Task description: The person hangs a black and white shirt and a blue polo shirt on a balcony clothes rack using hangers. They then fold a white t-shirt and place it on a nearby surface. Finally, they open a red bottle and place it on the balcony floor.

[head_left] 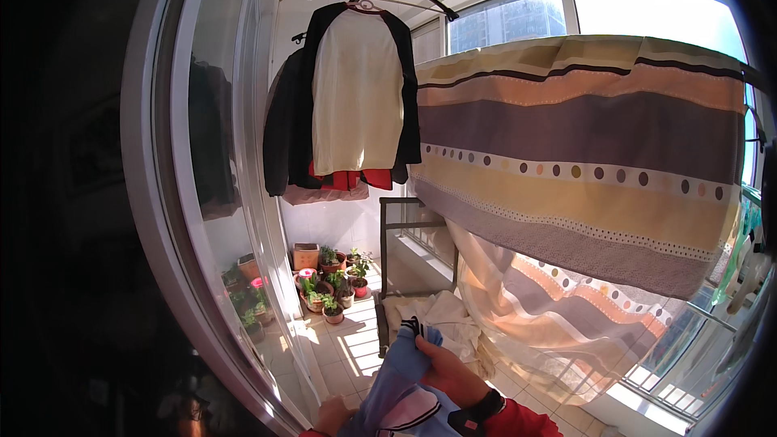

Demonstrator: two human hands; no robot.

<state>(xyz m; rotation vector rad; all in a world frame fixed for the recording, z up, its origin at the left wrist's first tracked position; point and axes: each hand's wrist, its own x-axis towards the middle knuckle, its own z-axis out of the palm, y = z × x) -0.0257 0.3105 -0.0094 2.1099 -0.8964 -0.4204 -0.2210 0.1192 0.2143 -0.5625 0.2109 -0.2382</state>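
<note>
"What's that in the person's hands?"

"A blue garment (402,366), soft, thin-looking cloth bunched into loose folds. It's held low in front of the body, above the pale tiled floor (333,374)."

"And the grip?"

"The right hand (455,376) is closed on it, thumb pressed flat along the cloth near the top. There's a dark watch (479,411) on that wrist, below it a red sleeve (524,419). The left hand (333,416) is lower, at the garment's left edge; its fingers are mostly hidden, so I can't tell how tightly it holds."

"Any label or lettering?"

"None I can make out from here. I see a white patch edged with a dark curved line, and dark-and-white striping at the tip."

"Which way does it point?"

"Its long axis leans up and slightly right, the narrow striped end away from the person, towards the crumpled cream cloth (443,313)."

"And that big hanging thing?"

"A wide blanket (566,133), fuzzy along its grey lower border, with wavy bands and rows of round dots. Left of it hangs a pale-bodied, dark-sleeved shirt (358,97)."
</note>
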